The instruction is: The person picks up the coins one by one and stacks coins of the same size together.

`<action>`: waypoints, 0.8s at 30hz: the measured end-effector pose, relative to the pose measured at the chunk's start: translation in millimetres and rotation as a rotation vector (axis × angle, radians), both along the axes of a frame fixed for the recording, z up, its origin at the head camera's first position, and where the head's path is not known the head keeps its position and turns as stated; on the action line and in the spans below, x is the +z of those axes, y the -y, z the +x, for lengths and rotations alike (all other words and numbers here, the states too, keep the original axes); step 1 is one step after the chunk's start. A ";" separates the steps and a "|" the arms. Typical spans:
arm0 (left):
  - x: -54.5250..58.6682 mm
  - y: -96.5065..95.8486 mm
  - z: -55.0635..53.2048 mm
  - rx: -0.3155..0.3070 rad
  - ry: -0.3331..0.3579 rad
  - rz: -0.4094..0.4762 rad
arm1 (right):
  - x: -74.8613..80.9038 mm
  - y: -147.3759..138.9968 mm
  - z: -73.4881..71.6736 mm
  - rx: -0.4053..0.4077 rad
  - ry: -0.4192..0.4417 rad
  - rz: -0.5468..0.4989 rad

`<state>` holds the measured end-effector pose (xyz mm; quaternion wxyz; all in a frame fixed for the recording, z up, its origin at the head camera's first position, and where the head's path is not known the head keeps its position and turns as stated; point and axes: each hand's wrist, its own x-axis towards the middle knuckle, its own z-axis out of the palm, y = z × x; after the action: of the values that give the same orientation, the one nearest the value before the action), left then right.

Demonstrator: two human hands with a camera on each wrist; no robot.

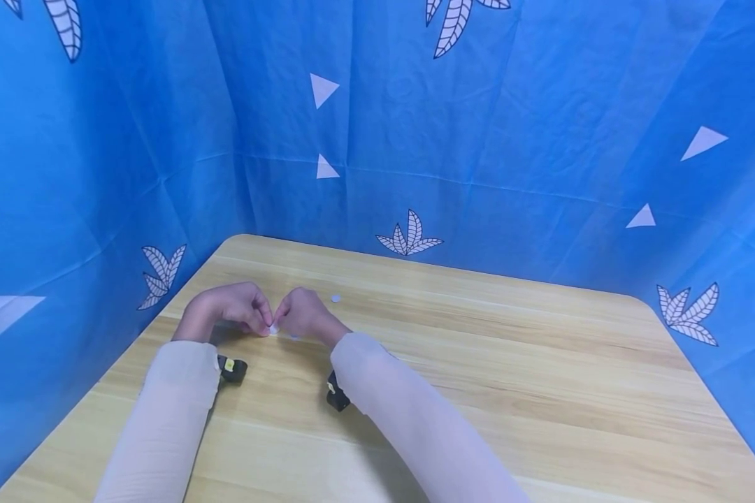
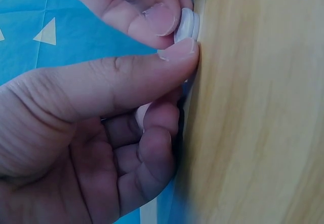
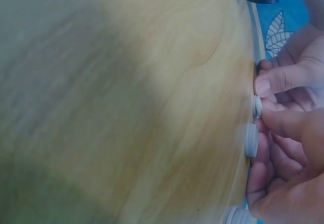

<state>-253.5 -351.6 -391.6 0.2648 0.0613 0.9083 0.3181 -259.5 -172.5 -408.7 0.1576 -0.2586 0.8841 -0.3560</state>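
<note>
At the table's left far part, both hands meet at a small white round disc (image 1: 273,329). My left hand (image 1: 235,306) pinches its edge, with the thumb and fingertips low at the tabletop. My right hand (image 1: 303,312) pinches it from the other side. In the left wrist view the disc (image 2: 185,25) stands slightly tilted against another pale disc (image 2: 196,26) right at the table. A short stack of white discs (image 3: 251,140) stands beside the right fingers in the right wrist view. Fingers partly hide the held disc.
Another white disc stack (image 3: 236,216) stands at the bottom edge of the right wrist view. A pale disc (image 1: 336,298) lies beyond the right hand. The wooden table (image 1: 509,363) is bordered by a blue patterned curtain (image 1: 478,126) at the back and sides.
</note>
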 end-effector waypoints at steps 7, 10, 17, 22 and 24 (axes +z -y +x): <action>-1.8 2.0 -0.6 -0.009 0.003 0.013 | -2.1 -0.8 -0.1 -0.017 0.024 -0.033; -0.9 1.9 -0.7 -0.010 0.004 0.020 | -3.1 -1.2 -0.4 -0.032 0.031 -0.043; 2.1 -0.1 0.0 -0.015 -0.003 0.027 | -4.1 -7.3 -3.4 0.003 0.033 -0.106; 1.5 -0.7 -0.4 -0.013 -0.015 0.025 | -3.1 -16.6 -9.9 0.052 0.030 -0.171; 0.4 -0.1 -1.5 -0.012 -0.017 0.022 | -2.2 -21.5 -13.7 0.063 0.013 -0.178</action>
<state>-255.1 -351.4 -391.2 0.2584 0.0723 0.9065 0.3259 -273.2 -151.1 -410.9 0.1510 -0.2971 0.8392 -0.4297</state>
